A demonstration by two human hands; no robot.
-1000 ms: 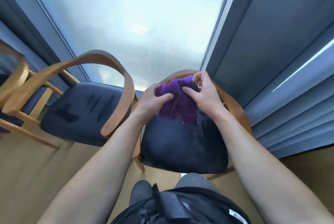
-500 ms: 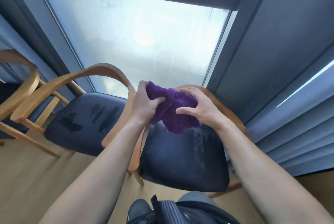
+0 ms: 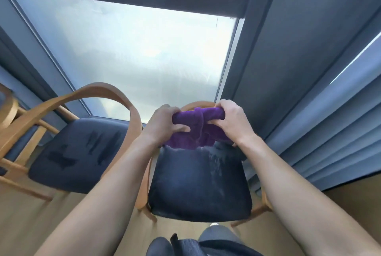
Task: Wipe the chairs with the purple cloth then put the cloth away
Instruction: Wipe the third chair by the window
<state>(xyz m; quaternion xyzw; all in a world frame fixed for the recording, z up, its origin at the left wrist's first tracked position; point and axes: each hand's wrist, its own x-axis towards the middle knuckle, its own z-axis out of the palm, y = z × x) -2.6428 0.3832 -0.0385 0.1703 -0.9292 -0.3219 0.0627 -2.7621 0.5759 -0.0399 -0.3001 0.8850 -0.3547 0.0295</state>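
My left hand (image 3: 165, 123) and right hand (image 3: 233, 119) had their grip clamped on the purple cloth (image 3: 198, 132), bunched above the rear of the chair seat (image 3: 198, 183). I judged that spreading it flat would wipe better.

Grey walls (image 3: 309, 39) frame a bright frosted window (image 3: 134, 53).

Three chairs (image 3: 198, 183) (image 3: 78, 152) (image 3: 9, 105), one purple cloth (image 3: 199, 116), two hands (image 3: 165, 121) (image 3: 233, 119).

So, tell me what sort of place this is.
Probably an office or waiting area, indoors: matching wooden armchairs with dark padded seats, the near chair and the second chair, stand before a frosted window in a grey frame, with grey blinds at right.
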